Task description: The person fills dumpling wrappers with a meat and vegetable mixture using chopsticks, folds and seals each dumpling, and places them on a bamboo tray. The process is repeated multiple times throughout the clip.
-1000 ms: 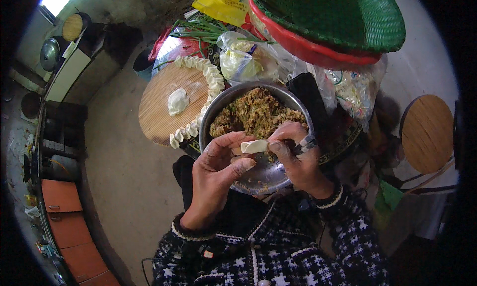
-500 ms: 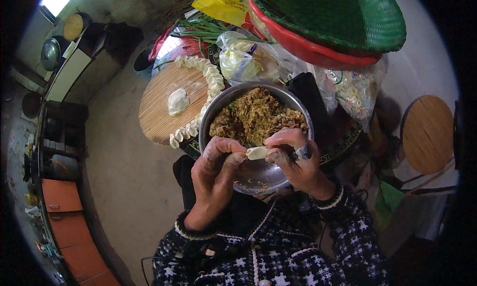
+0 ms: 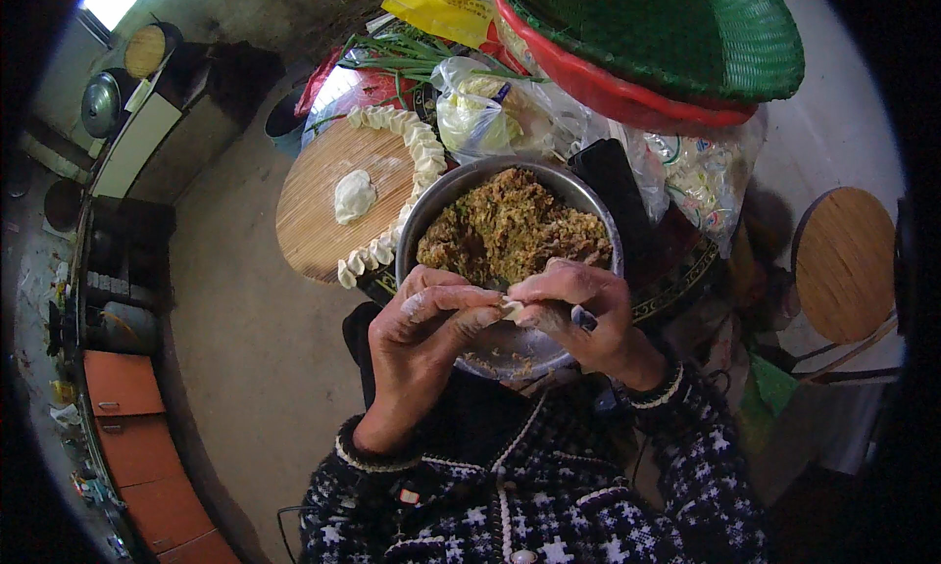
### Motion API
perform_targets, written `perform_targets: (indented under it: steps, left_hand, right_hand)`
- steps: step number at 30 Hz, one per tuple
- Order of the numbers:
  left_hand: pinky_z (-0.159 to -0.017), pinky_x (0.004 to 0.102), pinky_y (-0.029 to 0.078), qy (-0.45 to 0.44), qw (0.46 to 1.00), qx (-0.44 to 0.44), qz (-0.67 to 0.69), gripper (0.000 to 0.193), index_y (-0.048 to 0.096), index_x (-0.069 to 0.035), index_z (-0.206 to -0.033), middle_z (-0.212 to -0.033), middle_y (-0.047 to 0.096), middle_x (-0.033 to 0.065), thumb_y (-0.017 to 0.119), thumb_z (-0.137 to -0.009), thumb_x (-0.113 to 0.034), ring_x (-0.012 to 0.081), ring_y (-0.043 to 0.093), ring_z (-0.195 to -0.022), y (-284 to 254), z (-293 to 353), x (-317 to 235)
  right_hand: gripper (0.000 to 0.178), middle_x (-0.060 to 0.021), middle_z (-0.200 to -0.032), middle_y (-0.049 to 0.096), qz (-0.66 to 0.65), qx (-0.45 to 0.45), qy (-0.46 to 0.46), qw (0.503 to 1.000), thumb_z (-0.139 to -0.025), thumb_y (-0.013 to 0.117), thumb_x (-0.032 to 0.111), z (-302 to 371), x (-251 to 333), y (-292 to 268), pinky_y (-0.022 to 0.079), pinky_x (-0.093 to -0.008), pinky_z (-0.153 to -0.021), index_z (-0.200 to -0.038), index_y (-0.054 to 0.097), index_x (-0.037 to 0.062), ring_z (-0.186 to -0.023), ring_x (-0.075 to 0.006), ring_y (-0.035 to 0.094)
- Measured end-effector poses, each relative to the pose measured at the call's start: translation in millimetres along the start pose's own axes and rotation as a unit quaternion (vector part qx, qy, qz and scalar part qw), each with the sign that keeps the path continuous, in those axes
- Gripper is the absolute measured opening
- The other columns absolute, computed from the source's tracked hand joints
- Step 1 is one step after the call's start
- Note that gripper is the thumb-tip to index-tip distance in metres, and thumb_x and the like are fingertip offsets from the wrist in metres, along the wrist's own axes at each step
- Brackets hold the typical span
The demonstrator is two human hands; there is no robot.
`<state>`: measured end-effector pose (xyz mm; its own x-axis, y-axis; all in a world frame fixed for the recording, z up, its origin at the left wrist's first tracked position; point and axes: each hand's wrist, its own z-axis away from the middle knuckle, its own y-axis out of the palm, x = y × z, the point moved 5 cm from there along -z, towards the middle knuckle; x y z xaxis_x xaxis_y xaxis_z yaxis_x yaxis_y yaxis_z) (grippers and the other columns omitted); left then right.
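Note:
Between my two hands is a small white dumpling (image 3: 511,310), mostly hidden by the fingers. My left hand (image 3: 421,319) pinches its left end, and my right hand (image 3: 578,309), with a ring on one finger, pinches its right end. Both hands are over the near part of a metal bowl (image 3: 606,209). Brown-green minced filling (image 3: 510,221) is heaped in the bowl's far part. Left of the bowl, a round wooden board (image 3: 312,196) carries a small stack of flat dough wrappers (image 3: 354,196). A curved row of folded dumplings (image 3: 427,154) lines its right edge.
Beyond the bowl are a bag of cabbage (image 3: 475,118), green onions (image 3: 402,59) and a dark phone-like object (image 3: 610,187). A green basket (image 3: 765,49) sits in a red basin (image 3: 627,103) at the back right. Orange cabinets (image 3: 137,437) stand at left, a round wooden stool (image 3: 843,265) at right.
My hands have drawn closer together, and the fingers now cover more of the dumpling. The dumpling's pale middle showed plainly before. The view has shifted slightly.

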<state>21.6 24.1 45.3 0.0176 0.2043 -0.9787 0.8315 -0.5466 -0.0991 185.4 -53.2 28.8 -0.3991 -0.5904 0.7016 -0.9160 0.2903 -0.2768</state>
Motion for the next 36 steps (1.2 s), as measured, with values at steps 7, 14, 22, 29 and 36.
perform_targets:
  steps: [7,14,22,29,36]
  left_hand:
    - [-0.072,0.0254,0.045,0.037,0.996,0.013,-0.076,0.015,0.075,-0.002,-0.093,-0.085,0.061,0.0025,0.076,-0.078,-0.002,0.0142,0.055,-0.08,-1,1,-2]
    - [-0.07,0.0277,0.045,0.035,0.999,-0.017,-0.015,0.006,0.071,-0.001,-0.088,-0.079,0.056,0.0051,0.07,-0.083,-0.002,0.0173,0.056,-0.076,4,7,11]
    - [-0.073,0.0245,0.045,-0.028,0.999,-0.018,0.04,0.007,0.067,0.001,-0.091,-0.091,0.057,0.0052,0.067,-0.091,-0.006,0.0119,0.056,-0.084,0,11,24]
    - [-0.08,0.0253,0.051,-0.11,0.976,-0.113,0.15,0.016,0.068,0.001,-0.101,-0.095,0.069,0.0054,0.063,-0.095,-0.012,0.012,0.062,-0.085,-101,-9,57]
    - [-0.086,0.031,0.051,-0.142,0.986,-0.084,0.0,0.02,0.067,-0.001,-0.103,-0.098,0.068,0.0064,0.067,-0.094,-0.019,0.0156,0.064,-0.091,-204,-21,114]
  right_hand:
    - [0.035,-0.012,-0.098,0.067,0.022,0.035,0.012,0.999,-0.072,0.069,-0.004,2,-1,9,0.054,-0.0394,-0.077,-0.105,0.064,0.0052,-0.089,-0.0328,0.067]
    - [0.036,-0.0123,-0.087,0.062,0.074,0.014,-0.016,0.997,-0.067,0.072,-0.001,2,4,22,0.051,-0.0414,-0.066,-0.1,0.058,0.0062,-0.077,-0.0351,0.064]
    - [0.027,-0.0128,-0.085,0.063,0.089,0.009,0.004,0.996,-0.081,0.07,0.006,-2,4,29,0.052,-0.0388,-0.065,-0.105,0.057,0.0037,-0.074,-0.0315,0.064]
    - [0.034,-0.0072,-0.077,0.064,-0.051,-0.082,0.147,0.984,-0.105,0.041,0.026,3,-9,8,0.046,-0.0258,-0.062,-0.119,0.057,-0.0008,-0.064,-0.0113,0.054]
    - [0.05,-0.0048,-0.073,0.061,-0.051,-0.164,0.189,0.967,-0.107,0.028,0.042,11,-24,-34,0.038,-0.0236,-0.06,-0.111,0.057,0.001,-0.063,-0.0088,0.048]
